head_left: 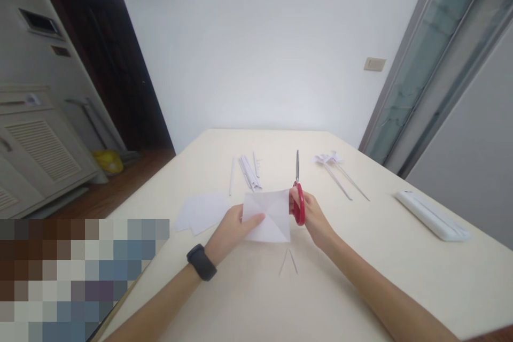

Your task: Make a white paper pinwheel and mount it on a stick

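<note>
I see the left hand [232, 230] pinching the paper [267, 219] by its left edge, thumb on top, fingers underneath; the sheet shows diagonal creases and spans the gap between both hands, seemingly raised a little off the table [360, 278]; the right hand [315, 219] is curled through the red loops of the scissors [297, 197], whose blades look closed and point away from the fingers, just past the paper's right edge; spare sheets [200, 212] lie just outside the left knuckles, strips [248, 171] beyond the fingertips, two slivers [288, 262] near the wrists; my worry is the one-sided grip: the sheet could sag or twist under the blades and a cut drift off its crease; the left thumb also sits close to those creases, so a long snip might reach it
</note>
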`<state>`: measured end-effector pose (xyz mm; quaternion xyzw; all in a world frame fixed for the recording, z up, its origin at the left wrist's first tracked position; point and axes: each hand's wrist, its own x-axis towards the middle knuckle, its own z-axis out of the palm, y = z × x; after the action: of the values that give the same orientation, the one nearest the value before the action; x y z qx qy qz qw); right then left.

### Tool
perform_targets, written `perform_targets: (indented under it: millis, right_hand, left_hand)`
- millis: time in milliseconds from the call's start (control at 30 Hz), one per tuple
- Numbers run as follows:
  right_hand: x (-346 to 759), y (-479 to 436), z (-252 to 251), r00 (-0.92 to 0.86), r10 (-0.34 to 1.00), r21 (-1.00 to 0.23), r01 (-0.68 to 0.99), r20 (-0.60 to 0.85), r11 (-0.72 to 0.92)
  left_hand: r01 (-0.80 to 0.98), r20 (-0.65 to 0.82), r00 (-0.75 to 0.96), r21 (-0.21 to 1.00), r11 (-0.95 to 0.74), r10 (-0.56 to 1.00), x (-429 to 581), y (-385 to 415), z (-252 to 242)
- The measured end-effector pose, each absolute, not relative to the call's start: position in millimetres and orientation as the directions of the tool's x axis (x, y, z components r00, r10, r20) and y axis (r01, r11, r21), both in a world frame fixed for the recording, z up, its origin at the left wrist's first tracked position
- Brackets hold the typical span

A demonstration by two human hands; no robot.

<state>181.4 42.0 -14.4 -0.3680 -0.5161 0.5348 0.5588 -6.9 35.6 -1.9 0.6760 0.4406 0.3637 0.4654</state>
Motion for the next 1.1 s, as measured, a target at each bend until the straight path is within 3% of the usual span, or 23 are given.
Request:
perform_targets:
  millis: [267, 367, 667, 1100]
  right_hand:
    - [183.6, 35.8, -16.2, -0.193, 0.98, -0.965, -0.243, -0.053, -0.1]
    - [184.0, 32.1, -10.9, -0.227, 0.966, -0.941, -0.285, -0.12, -0.184]
    - [179.9, 24.5, -2.2, -0.34, 0.939, -0.904, -0.388, -0.043, -0.182]
    - [183.7, 27.8, -2.2, -0.395, 0.918, -0.892, -0.416, 0.003, -0.176]
  left_hand:
    - [0.264, 0.006, 0.255, 0.961, -0.076, 0.967, -4.5, 28.1, -6.2]
    - [0.254, -0.058, 0.294, 0.967, -0.02, 0.954, -2.8, 25.1, -0.3]
    - [0.251, 0.03, 0.179, 0.965, -0.075, 0.983, -1.0, 16.1, 3.8]
    - [0.133, -0.048, 0.213, 0.991, 0.02, 0.976, 0.4, 15.8, 1.5]
